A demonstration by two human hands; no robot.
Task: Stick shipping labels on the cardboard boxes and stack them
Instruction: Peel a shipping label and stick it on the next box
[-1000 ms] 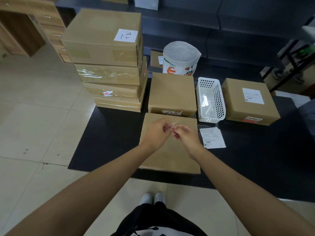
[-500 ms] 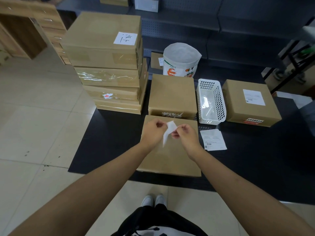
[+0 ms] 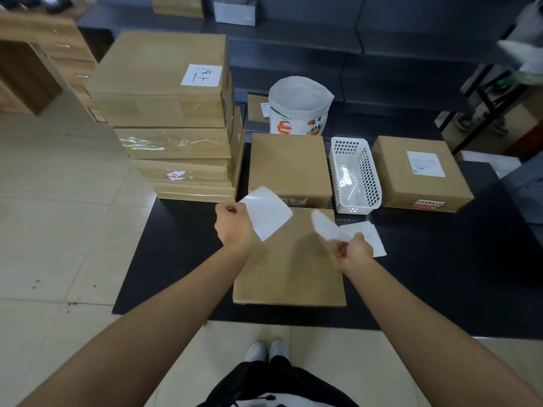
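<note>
A plain cardboard box (image 3: 289,268) lies on the black mat (image 3: 440,277) right in front of me. Above its far left corner my left hand (image 3: 233,223) pinches a blank white sheet (image 3: 269,212) by one corner. Over the box's right edge my right hand (image 3: 354,251) pinches a second, curled white sheet (image 3: 329,226). The two sheets are apart. More printed labels (image 3: 371,237) lie on the mat just right of the box, partly hidden by my right hand.
A tall stack of cardboard boxes (image 3: 176,118) stands at the back left. Behind the near box sit another unlabelled box (image 3: 289,165), a white plastic basket (image 3: 354,176) and a labelled box (image 3: 420,174). A white printed bag (image 3: 299,108) stands before dark shelving.
My hands were together over the box, peeling one sheet. They have pulled apart, left hand up and left, right hand to the right, each now with a separate white sheet.
</note>
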